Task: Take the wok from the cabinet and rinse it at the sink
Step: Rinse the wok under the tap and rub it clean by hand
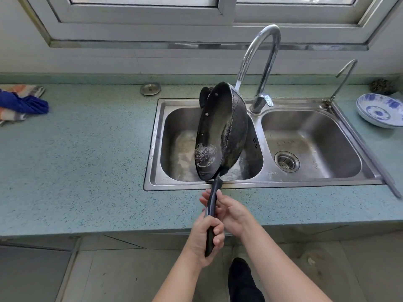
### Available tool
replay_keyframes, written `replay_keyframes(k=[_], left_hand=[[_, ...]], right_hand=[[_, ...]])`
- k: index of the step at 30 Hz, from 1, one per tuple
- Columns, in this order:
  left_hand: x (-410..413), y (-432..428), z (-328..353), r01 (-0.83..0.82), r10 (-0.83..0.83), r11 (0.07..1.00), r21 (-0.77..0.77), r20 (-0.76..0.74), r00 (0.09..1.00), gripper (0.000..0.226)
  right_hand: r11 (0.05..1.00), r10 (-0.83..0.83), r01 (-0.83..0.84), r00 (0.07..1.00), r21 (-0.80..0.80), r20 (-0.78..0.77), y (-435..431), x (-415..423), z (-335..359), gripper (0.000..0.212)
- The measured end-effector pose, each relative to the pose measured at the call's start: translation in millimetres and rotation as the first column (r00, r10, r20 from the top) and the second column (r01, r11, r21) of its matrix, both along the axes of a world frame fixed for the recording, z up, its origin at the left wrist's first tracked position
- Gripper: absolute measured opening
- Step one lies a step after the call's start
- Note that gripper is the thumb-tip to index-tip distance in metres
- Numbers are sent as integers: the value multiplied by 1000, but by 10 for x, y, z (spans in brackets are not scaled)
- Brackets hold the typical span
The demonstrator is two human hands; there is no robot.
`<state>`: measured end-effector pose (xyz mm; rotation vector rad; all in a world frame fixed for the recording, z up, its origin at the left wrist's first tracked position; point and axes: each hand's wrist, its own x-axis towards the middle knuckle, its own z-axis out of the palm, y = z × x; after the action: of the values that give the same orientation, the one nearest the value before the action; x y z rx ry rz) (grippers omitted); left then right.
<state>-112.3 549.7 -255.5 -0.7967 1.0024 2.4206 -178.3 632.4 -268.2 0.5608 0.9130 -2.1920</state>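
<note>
I see the wok [220, 131] tilted on its side over the left basin of the sink [261, 184], under the tap [259, 62], with its long handle [212, 205] running down toward me into both hands. My left hand [205, 240] is closed around the handle's lower end and my right hand [231, 212] wraps it just above (its fingers curl behind, so I see only the tips). Some foamy water sits low inside the wok, and the wok covers the left basin's drain and most of its far wall.
</note>
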Motion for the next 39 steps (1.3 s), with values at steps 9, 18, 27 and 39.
replay_keyframes(k=[9, 18, 27, 39], left_hand=[[-34, -160, 37, 291, -295, 939, -183, 6, 956, 9], [-124, 84, 75, 182, -282, 452, -873, 54, 958, 18], [-83, 98, -124, 78, -132, 751, -655, -33, 991, 20], [-58, 149, -42, 49, -67, 952, -303, -49, 997, 21]], right_hand=[[997, -1, 1, 1000, 80, 7, 18, -40, -26, 23], [970, 27, -18, 999, 241, -32, -58, -68, 60, 20], [898, 120, -46, 982, 438, -144, 14, -63, 10, 8], [770, 219, 38, 922, 636, -320, 77, -66, 4, 12]])
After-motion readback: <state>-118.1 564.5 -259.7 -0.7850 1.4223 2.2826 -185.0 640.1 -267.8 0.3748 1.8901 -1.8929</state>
